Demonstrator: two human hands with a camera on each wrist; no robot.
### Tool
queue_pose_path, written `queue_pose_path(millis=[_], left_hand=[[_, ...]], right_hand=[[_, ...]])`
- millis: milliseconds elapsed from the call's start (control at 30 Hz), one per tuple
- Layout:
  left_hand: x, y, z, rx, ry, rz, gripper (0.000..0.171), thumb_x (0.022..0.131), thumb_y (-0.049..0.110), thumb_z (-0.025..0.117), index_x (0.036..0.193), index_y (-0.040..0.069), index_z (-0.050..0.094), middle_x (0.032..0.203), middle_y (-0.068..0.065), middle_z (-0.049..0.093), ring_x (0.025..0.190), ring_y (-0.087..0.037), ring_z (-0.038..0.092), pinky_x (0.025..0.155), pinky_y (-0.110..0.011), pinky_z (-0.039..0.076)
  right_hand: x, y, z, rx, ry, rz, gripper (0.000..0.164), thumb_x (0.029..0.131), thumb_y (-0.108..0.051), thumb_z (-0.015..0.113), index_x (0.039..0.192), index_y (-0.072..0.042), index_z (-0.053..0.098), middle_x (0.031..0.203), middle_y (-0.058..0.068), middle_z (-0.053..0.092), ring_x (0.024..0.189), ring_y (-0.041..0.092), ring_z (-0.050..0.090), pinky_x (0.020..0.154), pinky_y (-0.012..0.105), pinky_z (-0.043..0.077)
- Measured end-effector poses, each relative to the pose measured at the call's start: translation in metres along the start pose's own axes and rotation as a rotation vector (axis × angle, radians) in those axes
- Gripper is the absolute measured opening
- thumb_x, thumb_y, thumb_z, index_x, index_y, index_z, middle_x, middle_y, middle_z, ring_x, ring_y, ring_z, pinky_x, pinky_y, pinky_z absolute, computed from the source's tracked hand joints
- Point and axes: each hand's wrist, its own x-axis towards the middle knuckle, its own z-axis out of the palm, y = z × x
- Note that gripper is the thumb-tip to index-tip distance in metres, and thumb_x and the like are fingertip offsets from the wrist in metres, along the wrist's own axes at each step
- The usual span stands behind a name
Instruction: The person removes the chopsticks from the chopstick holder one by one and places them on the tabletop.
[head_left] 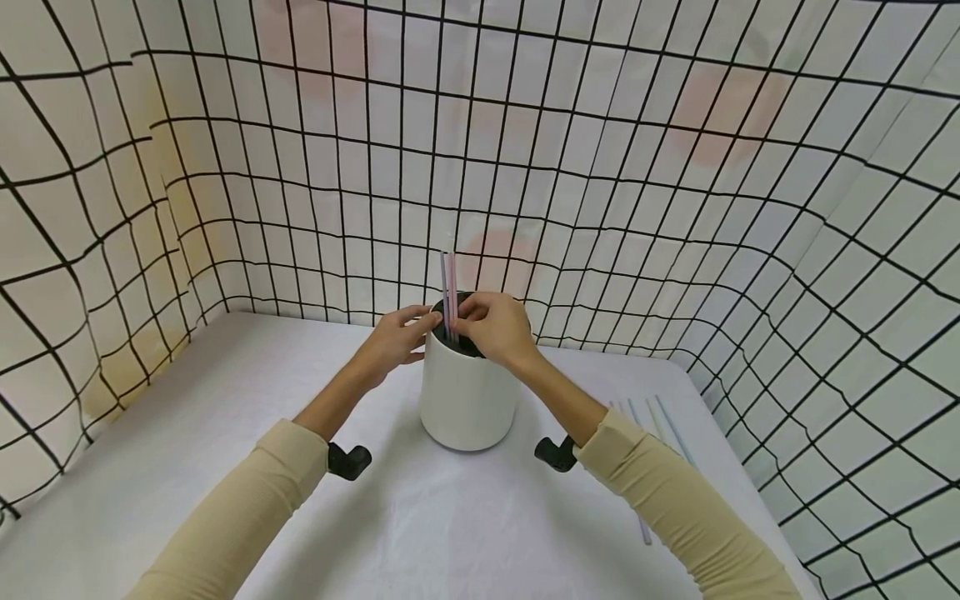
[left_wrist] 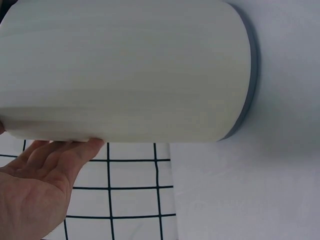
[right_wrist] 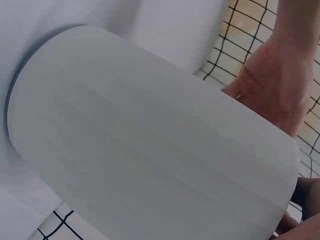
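Bin (head_left: 467,400) stands upright on the table (head_left: 442,525). Left hand (head_left: 393,340) grips the bin's left rim, thumb at the edge, fingers against the outer wall. Right hand (head_left: 497,327), at the bin's mouth, pinches upright straws (head_left: 453,283) partly inside it. Loose straws (head_left: 675,429) lie to the bin's right.

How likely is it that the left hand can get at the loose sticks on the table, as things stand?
Probably no, not directly: the white container and the right forearm stand between the left hand and the loose sticks.
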Motion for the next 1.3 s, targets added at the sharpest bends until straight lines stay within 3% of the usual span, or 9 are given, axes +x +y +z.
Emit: queue_pose_path(millis=[133,400,667,867,1033,1167,1300], left_hand=[[-0.001,0.000,0.000,0.000,0.003,-0.004,0.058,0.106,0.042,0.052,0.152,0.009,0.043,0.153,-0.016,0.050,0.142,-0.037,0.048,0.111,-0.051,0.048],[0.000,-0.001,0.000,-0.001,0.004,-0.014,0.059,0.106,0.042,0.052,0.153,0.009,0.041,0.155,-0.015,0.048,0.142,-0.037,0.047,0.111,-0.050,0.048],[-0.001,-0.002,0.000,0.001,0.007,-0.010,0.060,0.106,0.042,0.053,0.154,0.009,0.041,0.155,-0.015,0.048,0.142,-0.036,0.047,0.111,-0.050,0.048],[-0.001,-0.001,0.000,0.007,0.009,-0.004,0.060,0.105,0.043,0.054,0.154,0.010,0.041,0.154,-0.014,0.049,0.142,-0.036,0.049,0.111,-0.049,0.048],[0.000,-0.002,-0.001,0.004,0.009,-0.005,0.060,0.105,0.044,0.054,0.154,0.011,0.042,0.154,-0.014,0.049,0.142,-0.035,0.048,0.111,-0.050,0.048],[0.000,-0.001,0.000,-0.003,0.010,-0.006,0.060,0.105,0.044,0.055,0.154,0.011,0.042,0.153,-0.014,0.050,0.142,-0.035,0.049,0.111,-0.050,0.048],[-0.001,-0.001,-0.001,-0.007,0.012,-0.009,0.060,0.105,0.043,0.054,0.153,0.010,0.042,0.153,-0.014,0.051,0.141,-0.035,0.049,0.111,-0.050,0.049]], right_hand=[[0.000,0.000,-0.002,0.035,-0.006,0.014,0.013,0.092,-0.019,0.076,0.098,-0.008,0.075,0.090,0.008,0.075,0.087,0.023,0.069,0.069,0.030,0.055],[0.002,-0.002,-0.014,0.237,-0.017,0.095,0.015,0.095,-0.013,0.072,0.105,-0.002,0.069,0.106,0.015,0.075,0.088,0.031,0.074,0.077,0.036,0.065],[0.005,-0.008,-0.036,0.315,0.098,0.097,0.017,0.097,-0.011,0.070,0.107,0.001,0.066,0.103,0.020,0.076,0.090,0.036,0.075,0.086,0.046,0.063],[0.008,-0.015,-0.064,0.422,0.193,0.095,0.018,0.096,-0.010,0.069,0.107,0.004,0.063,0.103,0.024,0.075,0.080,0.023,0.075,0.079,0.036,0.065],[0.008,-0.020,-0.092,0.507,0.274,0.083,0.017,0.096,-0.008,0.070,0.106,0.002,0.061,0.096,0.015,0.076,0.073,0.013,0.073,0.072,0.028,0.065],[0.006,-0.020,-0.112,0.556,0.328,0.072,0.015,0.095,-0.005,0.070,0.104,0.001,0.060,0.086,0.004,0.075,0.071,0.012,0.073,0.071,0.029,0.065],[0.001,-0.013,-0.127,0.573,0.348,0.086,0.016,0.094,-0.005,0.071,0.103,0.000,0.060,0.083,0.001,0.074,0.073,0.015,0.074,0.071,0.029,0.065]])
